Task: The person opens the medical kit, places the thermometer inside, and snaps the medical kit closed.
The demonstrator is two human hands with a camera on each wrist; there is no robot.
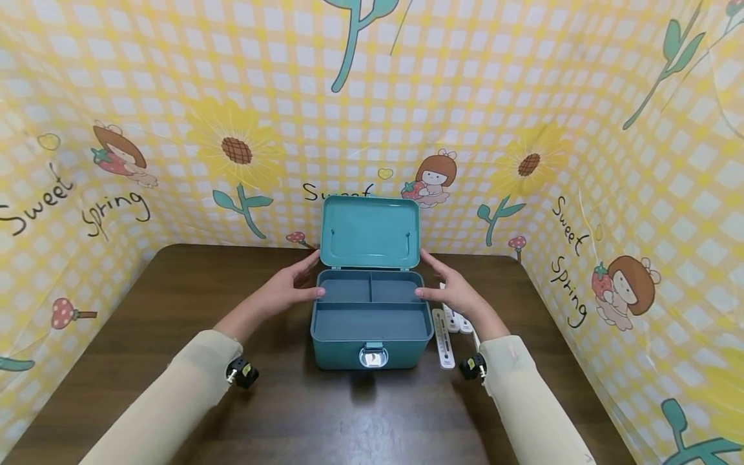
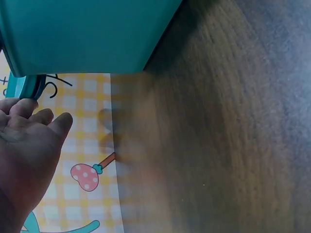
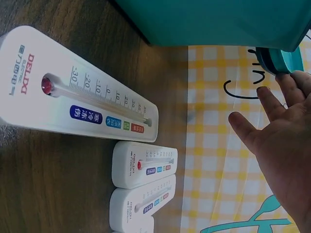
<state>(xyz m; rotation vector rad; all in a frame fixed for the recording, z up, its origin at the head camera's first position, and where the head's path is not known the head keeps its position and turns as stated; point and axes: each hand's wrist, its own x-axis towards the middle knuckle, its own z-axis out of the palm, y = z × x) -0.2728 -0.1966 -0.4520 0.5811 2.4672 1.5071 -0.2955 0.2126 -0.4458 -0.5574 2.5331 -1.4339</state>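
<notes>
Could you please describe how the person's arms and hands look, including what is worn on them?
The left hand and right hand are bare, without gloves. The left sleeve and right sleeve are long and pale cream. A small, boxy black device sits at each wrist: left device, right device.

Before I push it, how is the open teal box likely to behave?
The teal box will probably stay stiff: its walls look smooth and straight-edged. It may be light for its size, since the visible compartments show bare floors, though anything underneath is hidden. The raised lid, hinged along the back rim, might swing if bumped.
</notes>
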